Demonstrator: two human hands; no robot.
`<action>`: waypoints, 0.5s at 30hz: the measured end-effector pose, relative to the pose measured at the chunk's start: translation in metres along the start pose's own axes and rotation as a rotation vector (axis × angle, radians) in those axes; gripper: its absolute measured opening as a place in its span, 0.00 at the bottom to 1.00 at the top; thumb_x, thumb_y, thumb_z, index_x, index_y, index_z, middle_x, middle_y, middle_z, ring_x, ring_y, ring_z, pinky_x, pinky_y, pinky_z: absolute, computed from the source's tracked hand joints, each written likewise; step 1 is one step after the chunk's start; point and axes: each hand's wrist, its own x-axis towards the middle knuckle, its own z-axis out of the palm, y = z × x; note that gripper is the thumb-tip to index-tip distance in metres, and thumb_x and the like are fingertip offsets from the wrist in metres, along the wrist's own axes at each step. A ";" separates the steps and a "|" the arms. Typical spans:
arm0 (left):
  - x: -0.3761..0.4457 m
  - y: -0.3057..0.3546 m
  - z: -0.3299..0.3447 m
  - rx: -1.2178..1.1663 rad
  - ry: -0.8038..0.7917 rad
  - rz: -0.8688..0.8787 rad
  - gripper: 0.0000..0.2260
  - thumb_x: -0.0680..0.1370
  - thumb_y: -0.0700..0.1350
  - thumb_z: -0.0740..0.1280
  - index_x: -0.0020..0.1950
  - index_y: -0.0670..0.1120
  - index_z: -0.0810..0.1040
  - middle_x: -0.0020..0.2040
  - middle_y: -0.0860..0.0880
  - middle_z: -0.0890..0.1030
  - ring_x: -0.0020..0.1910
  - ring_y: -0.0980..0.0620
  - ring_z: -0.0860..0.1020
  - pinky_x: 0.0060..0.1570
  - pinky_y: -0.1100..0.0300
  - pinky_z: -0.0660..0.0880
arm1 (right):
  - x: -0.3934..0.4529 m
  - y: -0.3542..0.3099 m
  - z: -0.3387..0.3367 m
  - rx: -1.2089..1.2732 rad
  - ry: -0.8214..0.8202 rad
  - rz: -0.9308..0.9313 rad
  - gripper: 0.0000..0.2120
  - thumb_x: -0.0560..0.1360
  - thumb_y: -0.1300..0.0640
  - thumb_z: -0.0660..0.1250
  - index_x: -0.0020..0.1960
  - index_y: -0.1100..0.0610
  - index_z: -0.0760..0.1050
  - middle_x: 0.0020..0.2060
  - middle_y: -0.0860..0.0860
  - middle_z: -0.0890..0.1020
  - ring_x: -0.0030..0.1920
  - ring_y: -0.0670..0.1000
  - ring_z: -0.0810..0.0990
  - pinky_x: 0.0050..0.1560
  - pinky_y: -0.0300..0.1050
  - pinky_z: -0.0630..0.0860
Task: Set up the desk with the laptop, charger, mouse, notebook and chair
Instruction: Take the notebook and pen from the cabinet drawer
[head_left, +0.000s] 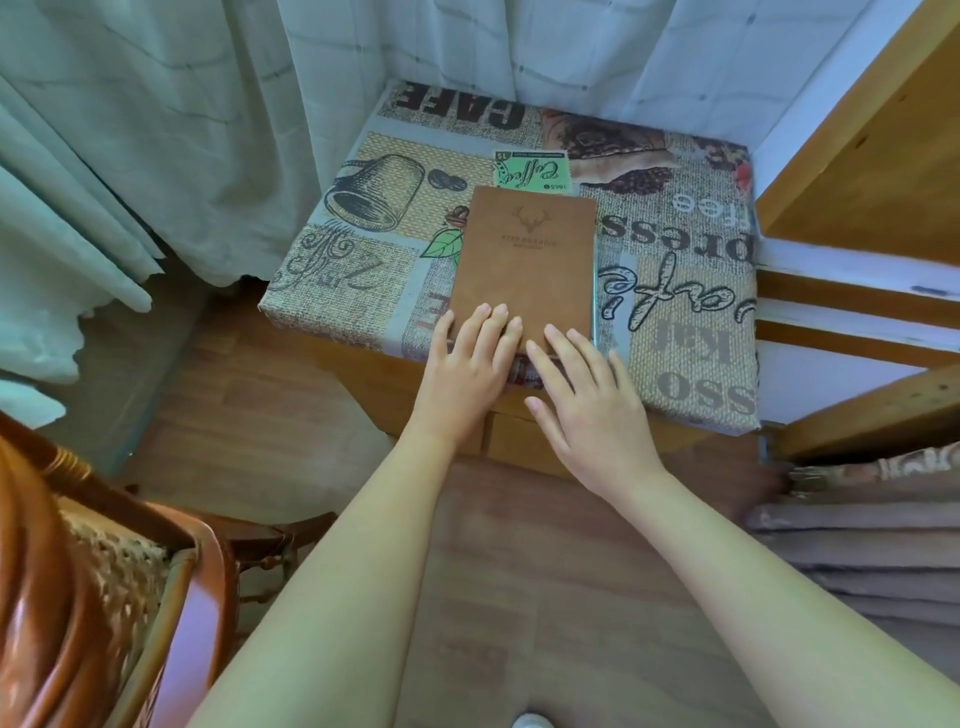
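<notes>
notebook (524, 260) near edge: under fingers (488, 332) | chair (104, 571): cut off left

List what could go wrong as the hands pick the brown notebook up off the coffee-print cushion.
1. Both the left hand and the right hand lie flat on the near end of the notebook, with no grip yet; it may slide on the cushion.
2. That end sits near the cushion's front edge, so a pull might drop it on the wooden floor.
</notes>
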 end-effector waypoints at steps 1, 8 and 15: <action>0.000 -0.001 0.000 -0.004 -0.006 0.011 0.21 0.75 0.48 0.71 0.64 0.45 0.70 0.61 0.46 0.80 0.60 0.48 0.77 0.59 0.45 0.72 | 0.000 0.000 0.000 0.007 0.000 -0.001 0.25 0.80 0.46 0.53 0.74 0.54 0.61 0.73 0.54 0.65 0.72 0.56 0.63 0.68 0.60 0.63; 0.004 -0.004 -0.003 0.066 -0.064 0.115 0.18 0.77 0.48 0.64 0.64 0.42 0.70 0.60 0.45 0.81 0.60 0.45 0.73 0.54 0.43 0.74 | 0.003 0.000 -0.009 0.121 -0.011 0.016 0.25 0.78 0.45 0.52 0.71 0.56 0.65 0.71 0.55 0.68 0.71 0.56 0.66 0.67 0.58 0.67; 0.029 -0.017 -0.018 0.038 -0.147 0.136 0.17 0.73 0.55 0.68 0.55 0.45 0.74 0.50 0.48 0.81 0.48 0.45 0.70 0.45 0.48 0.74 | 0.016 0.021 -0.021 0.223 0.044 0.099 0.26 0.78 0.44 0.53 0.71 0.57 0.66 0.71 0.57 0.68 0.70 0.57 0.66 0.69 0.55 0.65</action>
